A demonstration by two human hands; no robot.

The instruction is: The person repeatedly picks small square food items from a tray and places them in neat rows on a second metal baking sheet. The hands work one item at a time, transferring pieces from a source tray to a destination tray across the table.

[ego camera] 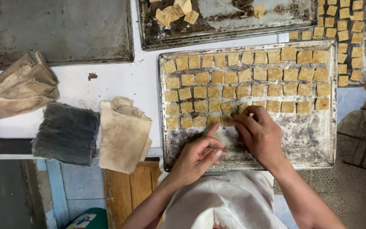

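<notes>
A worn metal baking tray (310,144) lies in front of me, its far half covered with rows of several small square tan dough pieces (250,76). My right hand (259,131) rests over the tray's near middle, its fingertips pinching a dough piece (226,121) at the end of the nearest row. My left hand (198,154) sits just beside it at the tray's near edge, fingers curled, thumb pointing toward the same piece. Whether the left hand holds anything is hidden.
A second dirty tray (234,25) at the back carries a few loose dough pieces (176,10). A third tray (352,42) of squares sits at back right, an empty tray (60,34) at back left. Folded cloths (123,133) (20,85) and a dark pad (66,133) lie left.
</notes>
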